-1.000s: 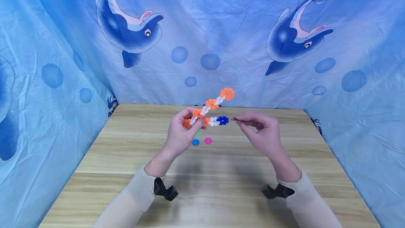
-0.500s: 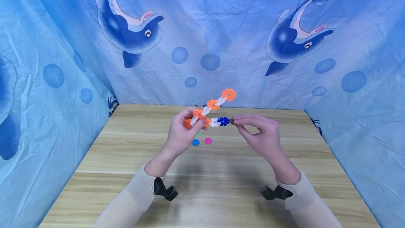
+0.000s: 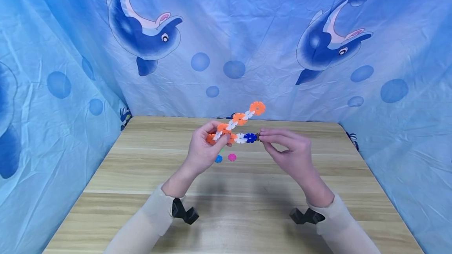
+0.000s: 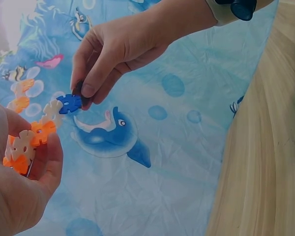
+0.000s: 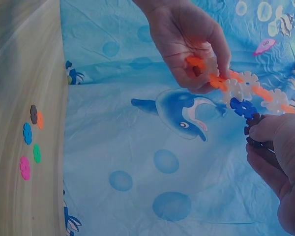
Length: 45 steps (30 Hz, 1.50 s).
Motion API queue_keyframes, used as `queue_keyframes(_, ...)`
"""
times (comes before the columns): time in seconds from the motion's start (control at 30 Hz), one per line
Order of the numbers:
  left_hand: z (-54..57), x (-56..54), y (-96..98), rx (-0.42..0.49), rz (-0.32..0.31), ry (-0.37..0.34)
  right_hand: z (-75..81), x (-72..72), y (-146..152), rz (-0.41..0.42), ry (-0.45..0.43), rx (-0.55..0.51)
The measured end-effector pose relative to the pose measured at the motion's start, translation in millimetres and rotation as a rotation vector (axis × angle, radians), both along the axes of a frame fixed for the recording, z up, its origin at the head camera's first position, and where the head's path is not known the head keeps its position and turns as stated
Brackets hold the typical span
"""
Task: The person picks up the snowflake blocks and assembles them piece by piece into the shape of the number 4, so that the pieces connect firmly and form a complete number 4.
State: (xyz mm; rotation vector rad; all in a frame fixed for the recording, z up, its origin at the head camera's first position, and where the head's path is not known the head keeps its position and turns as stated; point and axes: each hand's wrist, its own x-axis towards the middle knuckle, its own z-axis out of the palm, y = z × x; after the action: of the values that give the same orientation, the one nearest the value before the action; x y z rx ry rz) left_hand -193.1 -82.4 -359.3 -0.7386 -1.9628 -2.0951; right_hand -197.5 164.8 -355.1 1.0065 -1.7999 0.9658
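My left hand (image 3: 202,151) grips a chain of orange and white interlocking flower-shaped discs (image 3: 240,119) above the table. One branch slants up to the right and ends in an orange disc (image 3: 257,108). The lower branch runs right through a white disc (image 3: 241,138) to a dark blue disc (image 3: 250,138). Between thumb and fingers, my right hand (image 3: 296,153) pinches a dark brown disc (image 5: 252,122) against the blue one's outer edge. Fingers partly cover the brown disc, and I cannot tell how deep its slot sits in the blue disc.
On the wooden table (image 3: 226,214) lie loose discs: pink (image 5: 24,168), blue (image 5: 27,133), green (image 5: 37,153), brown (image 5: 34,114) and orange (image 5: 40,121). A blue dolphin-print cloth (image 3: 247,19) hangs behind and at both sides.
My right hand has brought the brown disc leftward from a small gap to contact with the blue disc. The chain has shifted slightly down and right in the left hand.
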Motion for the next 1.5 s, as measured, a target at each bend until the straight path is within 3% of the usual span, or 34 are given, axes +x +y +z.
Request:
queue_keyframes(0.2,2.1,2.1,1.7,-0.021,-0.012,-0.003,-2.0,0.0,0.3,0.016,0.079,0.029)
queue_keyframes(0.4,13.1,10.3,3.8,-0.051,-0.017,0.037,-3.6,-0.4,-0.1,0.042,0.117,0.031)
queue_keyframes(0.6,-3.4,-0.6,2.4,-0.034,-0.031,0.040,-0.3,2.6,-1.2,0.046,0.126,0.060)
queue_keyframes(0.73,-5.6,-1.4,1.5,-0.033,-0.030,0.030,2.9,5.4,-1.5,0.036,0.125,0.101)
queue_keyframes(0.97,20.0,16.5,7.2,-0.051,-0.006,0.037,2.9,4.6,-2.4,0.014,0.168,0.132)
queue_keyframes(1.07,25.1,18.7,7.9,-0.060,0.030,0.042,4.2,2.7,-3.7,0.004,0.172,0.107)
queue_keyframes(1.23,28.6,19.3,6.5,-0.065,0.067,0.046,6.7,-1.1,-4.5,-0.008,0.155,0.064)
queue_keyframes(1.5,27.9,18.6,3.8,-0.054,0.079,0.067,1.2,-9.8,3.7,-0.168,0.028,0.098)
